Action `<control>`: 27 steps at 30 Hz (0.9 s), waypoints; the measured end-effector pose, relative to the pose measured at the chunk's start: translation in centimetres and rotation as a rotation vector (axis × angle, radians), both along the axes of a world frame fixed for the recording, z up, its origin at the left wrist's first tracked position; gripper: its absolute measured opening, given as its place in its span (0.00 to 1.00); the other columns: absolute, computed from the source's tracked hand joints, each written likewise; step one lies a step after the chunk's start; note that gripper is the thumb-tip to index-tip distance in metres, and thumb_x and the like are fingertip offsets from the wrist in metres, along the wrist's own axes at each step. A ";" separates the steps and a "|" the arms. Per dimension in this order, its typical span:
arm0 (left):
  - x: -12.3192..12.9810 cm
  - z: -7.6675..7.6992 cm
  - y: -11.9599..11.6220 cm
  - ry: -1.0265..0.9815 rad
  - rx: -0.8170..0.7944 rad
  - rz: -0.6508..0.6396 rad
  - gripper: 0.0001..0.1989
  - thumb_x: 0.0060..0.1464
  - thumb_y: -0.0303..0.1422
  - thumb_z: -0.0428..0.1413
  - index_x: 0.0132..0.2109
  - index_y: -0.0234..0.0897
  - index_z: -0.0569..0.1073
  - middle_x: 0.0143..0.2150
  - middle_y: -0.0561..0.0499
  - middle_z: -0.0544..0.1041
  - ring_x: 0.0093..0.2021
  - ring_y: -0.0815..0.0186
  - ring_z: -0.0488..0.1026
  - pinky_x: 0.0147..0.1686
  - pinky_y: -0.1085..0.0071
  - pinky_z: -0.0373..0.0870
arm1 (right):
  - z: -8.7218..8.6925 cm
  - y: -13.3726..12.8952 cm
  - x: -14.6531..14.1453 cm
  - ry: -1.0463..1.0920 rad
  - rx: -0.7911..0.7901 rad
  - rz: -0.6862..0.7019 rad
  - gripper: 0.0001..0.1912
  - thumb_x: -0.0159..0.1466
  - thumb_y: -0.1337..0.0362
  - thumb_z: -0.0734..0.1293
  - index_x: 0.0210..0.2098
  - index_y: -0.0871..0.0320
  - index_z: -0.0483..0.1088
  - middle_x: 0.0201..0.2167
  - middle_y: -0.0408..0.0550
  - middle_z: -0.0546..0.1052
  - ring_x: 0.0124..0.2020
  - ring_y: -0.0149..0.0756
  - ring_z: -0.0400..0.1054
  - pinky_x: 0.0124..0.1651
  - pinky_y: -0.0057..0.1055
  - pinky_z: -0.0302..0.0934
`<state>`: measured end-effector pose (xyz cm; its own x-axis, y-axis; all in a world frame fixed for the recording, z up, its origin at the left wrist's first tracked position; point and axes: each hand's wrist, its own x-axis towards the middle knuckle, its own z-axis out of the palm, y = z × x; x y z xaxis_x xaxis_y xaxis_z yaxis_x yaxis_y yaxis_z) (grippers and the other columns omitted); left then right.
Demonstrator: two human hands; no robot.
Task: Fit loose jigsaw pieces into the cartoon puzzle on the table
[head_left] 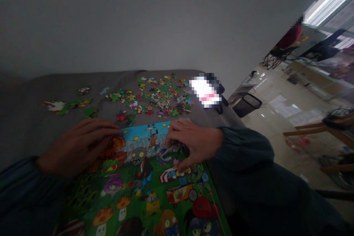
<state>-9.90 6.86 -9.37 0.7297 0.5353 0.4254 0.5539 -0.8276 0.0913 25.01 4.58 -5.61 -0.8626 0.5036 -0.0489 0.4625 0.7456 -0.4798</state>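
Observation:
A jigsaw puzzle (138,188) with a bright cartoon scene of zombies, mushrooms and plants lies on a grey cloth-covered surface (55,81), right in front of me. My left hand (80,147) rests flat along the puzzle's upper left edge, its fingertips on the blue sky strip, holding nothing I can see. My right hand (193,142) curls over the puzzle's upper right part, fingers down on a jumbled patch of pieces (177,146). Its palm hides whatever lies beneath. Several loose puzzle pieces (155,96) are scattered beyond the puzzle, and a joined green cluster (66,106) lies further left.
A pixelated bright object (206,91) lies at the surface's far right corner. Below that edge stand a black mesh wastebasket (247,105) and wooden chair legs (312,129) on a shiny tiled floor (276,118). A grey wall rises behind.

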 end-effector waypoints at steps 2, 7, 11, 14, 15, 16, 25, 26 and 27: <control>0.0 0.0 0.0 -0.001 0.006 0.006 0.14 0.66 0.36 0.48 0.47 0.44 0.77 0.46 0.51 0.79 0.45 0.61 0.74 0.45 0.63 0.69 | -0.2 -0.4 -0.4 -0.025 0.008 0.013 0.29 0.55 0.47 0.75 0.47 0.59 0.67 0.45 0.51 0.66 0.45 0.43 0.57 0.45 0.37 0.52; -0.4 -0.2 0.0 -0.004 -0.047 0.035 0.15 0.65 0.38 0.47 0.49 0.46 0.78 0.47 0.52 0.79 0.46 0.61 0.73 0.47 0.63 0.69 | -0.3 -0.2 -0.7 -0.048 0.009 0.004 0.24 0.58 0.50 0.74 0.45 0.58 0.67 0.45 0.51 0.66 0.46 0.43 0.57 0.46 0.38 0.52; -0.9 -0.4 0.1 0.056 -0.123 0.059 0.15 0.63 0.39 0.50 0.50 0.46 0.78 0.49 0.50 0.79 0.48 0.59 0.73 0.49 0.61 0.69 | -0.3 -0.1 -0.7 -0.056 0.012 0.006 0.24 0.58 0.49 0.74 0.44 0.59 0.68 0.45 0.52 0.66 0.46 0.43 0.57 0.46 0.37 0.53; -1.0 -0.6 0.1 0.057 -0.167 0.088 0.15 0.64 0.40 0.49 0.50 0.47 0.78 0.50 0.50 0.79 0.49 0.58 0.73 0.49 0.60 0.70 | -0.4 -0.1 -0.8 -0.041 0.012 0.016 0.25 0.57 0.48 0.74 0.45 0.58 0.69 0.45 0.51 0.66 0.46 0.44 0.58 0.46 0.38 0.54; -0.9 -0.7 0.1 0.045 -0.171 0.103 0.15 0.64 0.40 0.49 0.49 0.48 0.78 0.49 0.50 0.79 0.48 0.58 0.73 0.49 0.59 0.70 | -0.5 -0.1 -0.8 -0.037 0.012 0.022 0.25 0.57 0.47 0.74 0.45 0.58 0.69 0.45 0.51 0.67 0.46 0.44 0.58 0.46 0.38 0.54; -0.9 -0.7 0.1 0.037 -0.171 0.114 0.15 0.64 0.41 0.49 0.49 0.48 0.78 0.49 0.50 0.79 0.48 0.57 0.73 0.49 0.59 0.70 | -0.6 -0.1 -0.7 -0.038 0.012 0.027 0.25 0.58 0.47 0.74 0.45 0.57 0.70 0.45 0.50 0.67 0.47 0.44 0.58 0.46 0.38 0.54; -0.7 -0.4 0.0 0.037 -0.096 0.037 0.14 0.64 0.37 0.49 0.50 0.45 0.77 0.48 0.50 0.79 0.47 0.58 0.73 0.47 0.60 0.69 | -0.7 0.0 -0.8 -0.055 -0.005 0.051 0.24 0.57 0.47 0.74 0.44 0.58 0.73 0.44 0.52 0.68 0.48 0.45 0.58 0.47 0.38 0.54; -0.8 -0.4 0.0 0.035 -0.098 0.042 0.14 0.64 0.37 0.49 0.50 0.45 0.77 0.49 0.49 0.78 0.47 0.58 0.73 0.47 0.60 0.69 | -0.8 0.0 -0.8 -0.050 -0.004 0.053 0.24 0.58 0.47 0.74 0.44 0.59 0.73 0.44 0.52 0.68 0.48 0.45 0.58 0.47 0.38 0.54; -0.8 -0.5 0.0 0.033 -0.103 0.051 0.14 0.64 0.36 0.49 0.50 0.45 0.77 0.49 0.49 0.78 0.48 0.58 0.73 0.48 0.60 0.69 | -0.8 0.0 -0.9 -0.048 -0.005 0.055 0.24 0.57 0.47 0.74 0.44 0.59 0.73 0.44 0.51 0.68 0.48 0.45 0.58 0.46 0.37 0.54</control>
